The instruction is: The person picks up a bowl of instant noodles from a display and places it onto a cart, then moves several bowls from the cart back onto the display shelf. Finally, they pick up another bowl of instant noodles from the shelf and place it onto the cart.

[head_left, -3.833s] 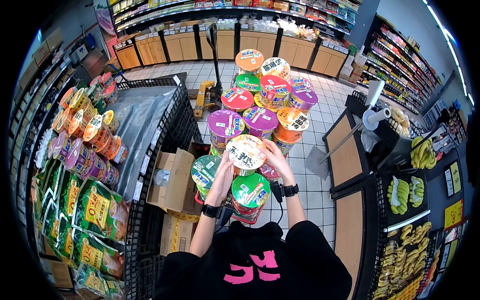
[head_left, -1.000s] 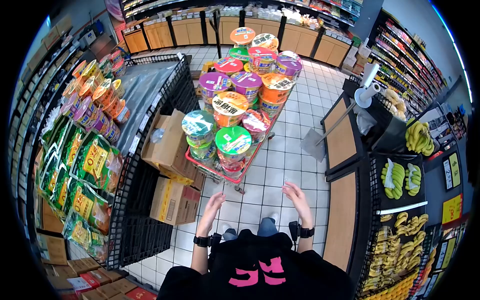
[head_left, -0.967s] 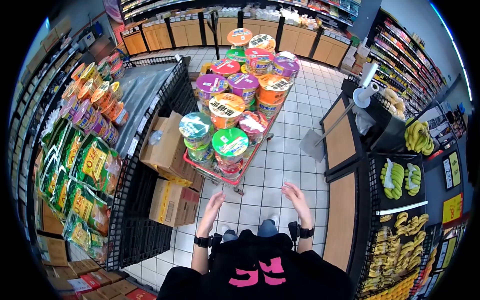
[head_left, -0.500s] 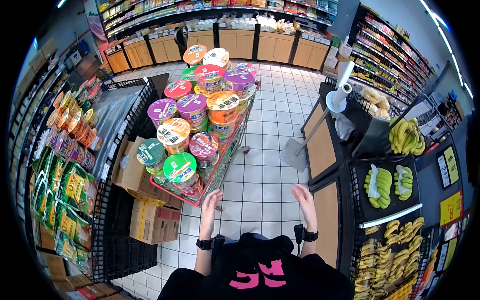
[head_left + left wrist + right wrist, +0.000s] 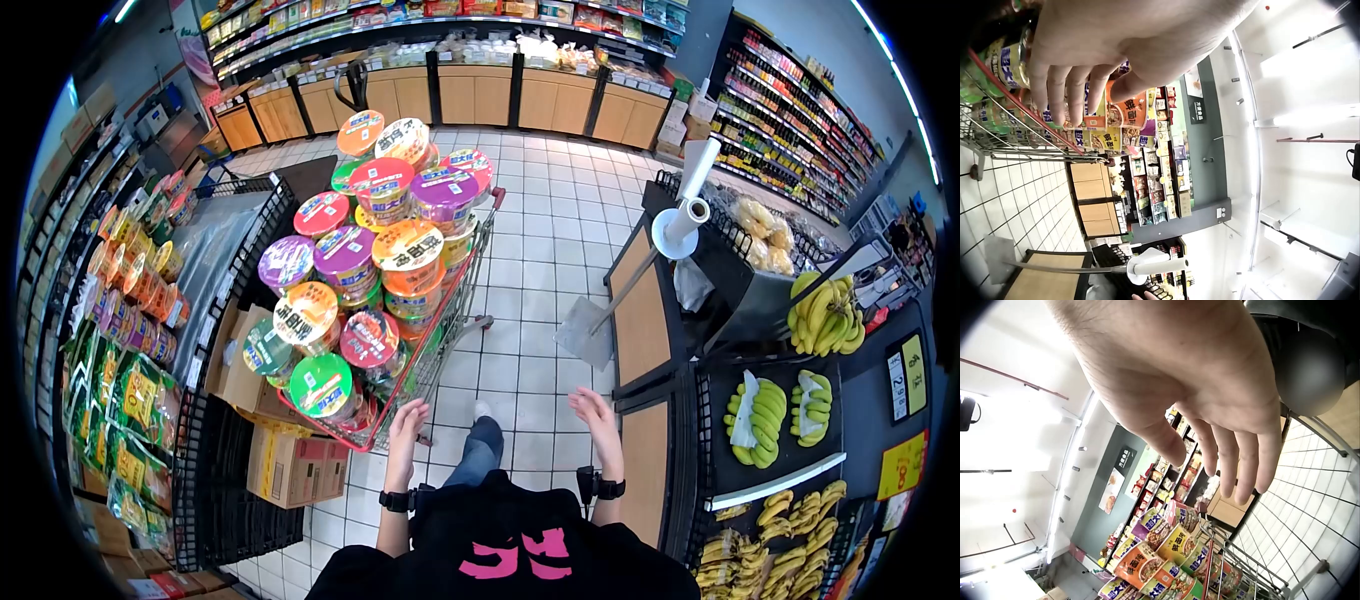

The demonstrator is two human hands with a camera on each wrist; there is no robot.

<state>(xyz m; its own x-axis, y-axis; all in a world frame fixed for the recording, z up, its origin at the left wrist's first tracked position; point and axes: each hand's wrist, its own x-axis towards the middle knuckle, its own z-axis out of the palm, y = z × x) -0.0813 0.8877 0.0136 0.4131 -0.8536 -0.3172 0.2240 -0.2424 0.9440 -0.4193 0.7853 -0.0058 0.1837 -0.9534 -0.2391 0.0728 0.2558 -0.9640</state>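
A red-rimmed wire cart [image 5: 362, 443] is heaped with stacked instant noodle tubs, among them a green-lidded tub [image 5: 322, 386], an orange-lidded one [image 5: 408, 246] and a purple-lidded one [image 5: 444, 190]. My left hand [image 5: 404, 440] is held up beside the cart's near right corner, fingers relaxed and holding nothing. Off to the right, away from the cart, my right hand [image 5: 600, 432] hovers with loosely bent fingers, also empty. Both wrist views show bare palms, the left hand [image 5: 1110, 50] overlapping the tubs and the right hand [image 5: 1197, 394] above them in the picture.
Cardboard boxes [image 5: 290, 466] and a black crate stand [image 5: 235, 500] lie left of the cart. A counter [image 5: 640, 310] with bananas [image 5: 760, 425] runs along the right, a dustpan [image 5: 585, 333] at its side. Tiled floor [image 5: 520, 330] stretches between cart and counter. Wooden cabinets [image 5: 475, 97] line the back.
Both hands have come away from the orange-lidded tub on the near stack and moved apart. The cart and tubs have shifted leftward in the head view, and a leg now shows forward below.
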